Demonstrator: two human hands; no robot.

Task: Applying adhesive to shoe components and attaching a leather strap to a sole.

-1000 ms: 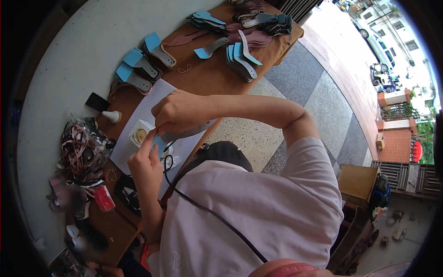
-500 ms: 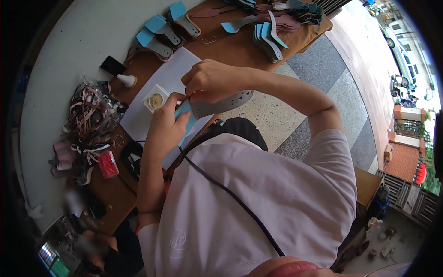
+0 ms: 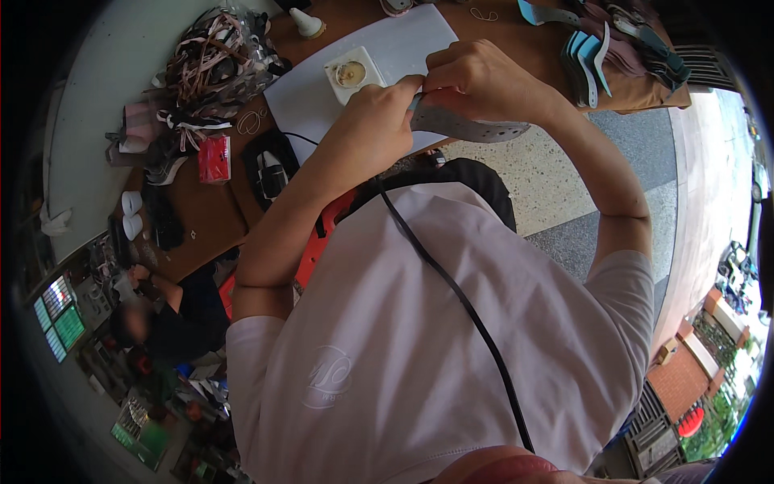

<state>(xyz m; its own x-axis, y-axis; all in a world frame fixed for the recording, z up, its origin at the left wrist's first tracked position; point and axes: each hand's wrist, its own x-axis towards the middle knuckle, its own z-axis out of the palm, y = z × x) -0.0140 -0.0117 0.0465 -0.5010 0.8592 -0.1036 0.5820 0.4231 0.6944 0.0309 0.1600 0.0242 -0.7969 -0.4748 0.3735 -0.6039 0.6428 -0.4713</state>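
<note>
Clock centred on the strip, 12 at the top of the view.

1. Left hand (image 3: pixel 371 127), at 9: thumb and forefinger drawn narrow, pinching the strip's left end, where a bit of blue shows.
2. Strip (image 3: pixel 474 129), grey, curved, with holes, held out over the sheet's near edge; its right end is free toward 3. It looks light and thin, probably springy: firm enough to hold its curve, yet bendable. It seems hardly fragile and only mildly slick. A flat pinch at either end should suit; a hold nearer the middle would probably steady it better.
3. Right hand (image 3: pixel 484 81), at 12: fingers curled close by the left end, tips meeting the left hand's; whether they grip, I cannot tell.
4. Red pack (image 3: pixel 214 159), at 9, well apart; heaped ribbons (image 3: pixel 222 48) lie between 9 and 10.
5. Dark item (image 3: pixel 270 169), just under 9, kind unclear.
6. Sheet (image 3: pixel 302 101), toward 10, with a white cone (image 3: pixel 306 24) beyond it.
7. Dish (image 3: pixel 372 68), at 10, on the sheet just beside the left hand; likeliest to be knocked.
8. Cable (image 3: pixel 447 278), from 8 down to 6 across the shirt (image 3: pixel 379 266); it could snag an elbow.
9. Blue stack (image 3: pixel 587 60), at 2, beyond the right wrist.
</note>
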